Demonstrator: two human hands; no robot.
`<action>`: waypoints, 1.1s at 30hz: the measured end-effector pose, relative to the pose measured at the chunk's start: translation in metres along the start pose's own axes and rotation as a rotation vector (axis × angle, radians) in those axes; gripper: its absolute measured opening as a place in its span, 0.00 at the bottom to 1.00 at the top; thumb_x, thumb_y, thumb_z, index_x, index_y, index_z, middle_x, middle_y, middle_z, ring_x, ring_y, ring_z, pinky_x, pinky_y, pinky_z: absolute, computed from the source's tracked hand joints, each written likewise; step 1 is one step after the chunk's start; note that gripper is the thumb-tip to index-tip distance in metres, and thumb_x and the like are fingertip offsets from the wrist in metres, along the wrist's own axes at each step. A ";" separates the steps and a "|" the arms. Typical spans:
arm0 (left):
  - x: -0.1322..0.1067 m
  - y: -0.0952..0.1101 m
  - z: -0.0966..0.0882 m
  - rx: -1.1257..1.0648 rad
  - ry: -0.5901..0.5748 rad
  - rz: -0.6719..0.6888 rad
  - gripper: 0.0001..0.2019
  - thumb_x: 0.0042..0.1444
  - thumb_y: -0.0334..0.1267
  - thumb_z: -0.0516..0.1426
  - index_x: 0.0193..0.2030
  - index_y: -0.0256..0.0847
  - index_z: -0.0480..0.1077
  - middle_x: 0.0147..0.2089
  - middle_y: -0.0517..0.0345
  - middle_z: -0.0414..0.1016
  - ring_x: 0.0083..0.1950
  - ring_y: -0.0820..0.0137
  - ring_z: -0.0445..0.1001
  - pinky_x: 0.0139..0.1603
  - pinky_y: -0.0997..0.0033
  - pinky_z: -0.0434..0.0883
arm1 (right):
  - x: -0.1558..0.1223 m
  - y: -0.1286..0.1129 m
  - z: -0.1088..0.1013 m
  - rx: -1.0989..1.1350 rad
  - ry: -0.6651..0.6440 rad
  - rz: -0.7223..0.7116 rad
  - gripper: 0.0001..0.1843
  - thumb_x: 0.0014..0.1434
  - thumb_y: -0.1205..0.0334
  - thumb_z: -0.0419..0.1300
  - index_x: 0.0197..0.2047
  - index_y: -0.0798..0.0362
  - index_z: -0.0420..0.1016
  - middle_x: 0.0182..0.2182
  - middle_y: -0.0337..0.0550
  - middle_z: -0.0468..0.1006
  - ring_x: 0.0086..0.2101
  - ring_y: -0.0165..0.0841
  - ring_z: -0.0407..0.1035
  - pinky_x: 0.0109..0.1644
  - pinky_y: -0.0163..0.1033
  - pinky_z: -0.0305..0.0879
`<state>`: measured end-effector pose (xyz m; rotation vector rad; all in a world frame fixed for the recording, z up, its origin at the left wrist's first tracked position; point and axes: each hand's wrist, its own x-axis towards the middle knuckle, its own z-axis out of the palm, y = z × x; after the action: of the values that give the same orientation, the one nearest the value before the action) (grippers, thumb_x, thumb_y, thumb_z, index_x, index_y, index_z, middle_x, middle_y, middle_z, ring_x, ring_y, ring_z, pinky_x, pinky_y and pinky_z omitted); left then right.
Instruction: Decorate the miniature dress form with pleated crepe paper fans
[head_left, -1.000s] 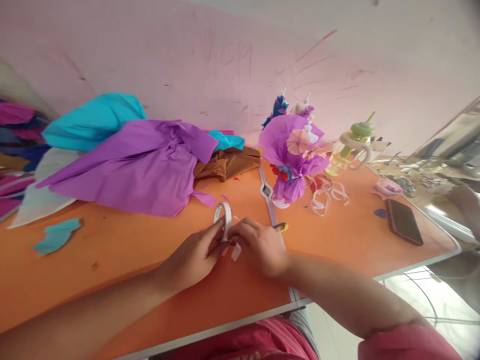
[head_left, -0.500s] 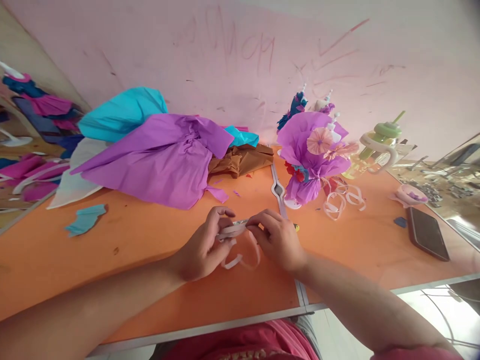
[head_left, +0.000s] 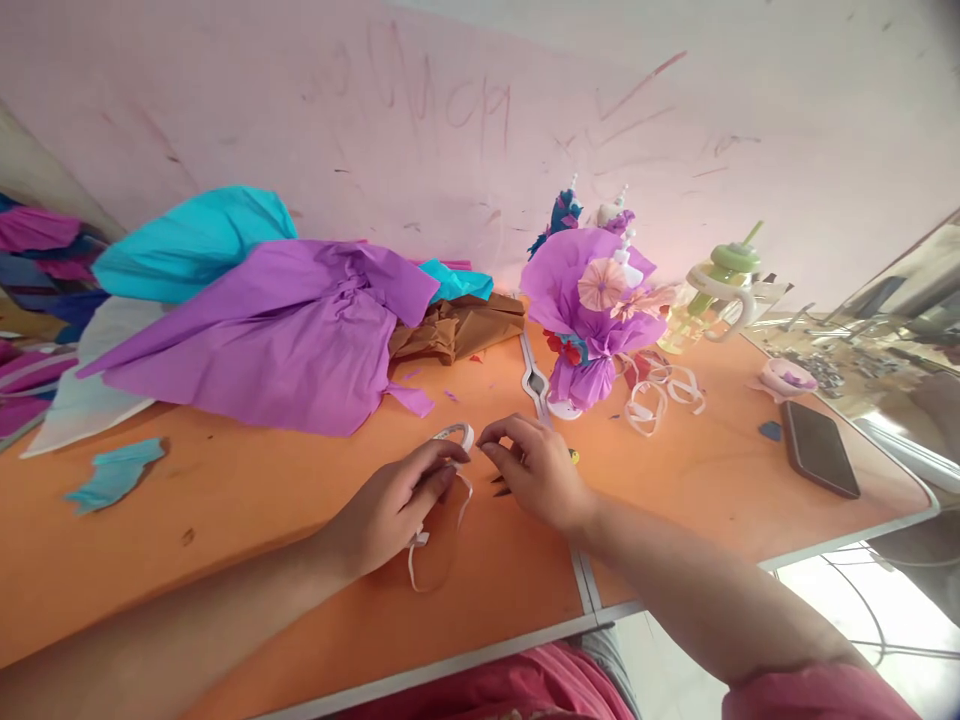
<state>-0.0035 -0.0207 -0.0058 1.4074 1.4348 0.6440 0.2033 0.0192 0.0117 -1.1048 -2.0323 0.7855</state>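
Note:
My left hand (head_left: 397,500) is closed on a roll of narrow white tape (head_left: 466,437), holding it just above the orange table. A thin white strip (head_left: 463,505) curls below the left fingers toward the table. My right hand (head_left: 536,468) is pinched beside the roll, thumb and forefinger together and a small gap from it. Whatever sits in that pinch is too small to make out. Dark pointed blades (head_left: 501,487) stick out from under the right hand. A bit of yellow (head_left: 574,456) shows on its other side.
Purple crepe paper (head_left: 285,340) and brown paper (head_left: 457,325) lie at the back left. A purple paper bouquet (head_left: 589,340) stands behind my right hand, near curled white strips (head_left: 649,405). A phone (head_left: 820,450), a pink bowl (head_left: 786,378) and a green-lidded bottle (head_left: 724,285) are rightward.
My hands have drawn slightly apart, and the left has turned palm-down with the tape roll. The dark blades now show under the right hand. The view has shifted to the right.

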 end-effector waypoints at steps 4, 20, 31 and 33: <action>0.005 0.001 -0.010 -0.080 0.148 0.058 0.20 0.63 0.58 0.51 0.53 0.49 0.66 0.36 0.60 0.68 0.29 0.73 0.66 0.26 0.74 0.74 | 0.007 0.001 -0.027 -0.023 0.002 0.056 0.21 0.70 0.62 0.46 0.64 0.46 0.64 0.45 0.40 0.81 0.31 0.26 0.71 0.43 0.37 0.67; 0.014 -0.011 -0.014 -0.192 0.210 0.250 0.16 0.64 0.52 0.55 0.52 0.45 0.65 0.36 0.60 0.71 0.30 0.74 0.66 0.30 0.75 0.70 | 0.012 0.024 -0.050 -0.708 -0.463 0.047 0.06 0.68 0.62 0.53 0.44 0.55 0.68 0.42 0.51 0.76 0.42 0.37 0.72 0.43 0.39 0.63; 0.004 -0.003 -0.006 -0.278 0.179 -0.014 0.24 0.57 0.61 0.57 0.55 0.53 0.64 0.38 0.59 0.67 0.32 0.70 0.62 0.18 0.73 0.75 | 0.001 0.004 -0.025 -0.207 -0.378 0.136 0.19 0.73 0.47 0.40 0.53 0.50 0.63 0.32 0.40 0.74 0.32 0.33 0.69 0.37 0.37 0.59; 0.003 0.000 -0.005 -0.270 0.184 -0.030 0.24 0.56 0.62 0.57 0.54 0.52 0.65 0.39 0.59 0.67 0.32 0.71 0.62 0.19 0.70 0.77 | 0.002 0.007 -0.021 -0.202 -0.403 0.164 0.18 0.73 0.49 0.40 0.52 0.51 0.63 0.33 0.41 0.74 0.33 0.32 0.68 0.38 0.38 0.60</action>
<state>-0.0075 -0.0165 -0.0043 1.1369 1.4466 0.9305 0.2222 0.0281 0.0195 -1.3232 -2.4208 0.9644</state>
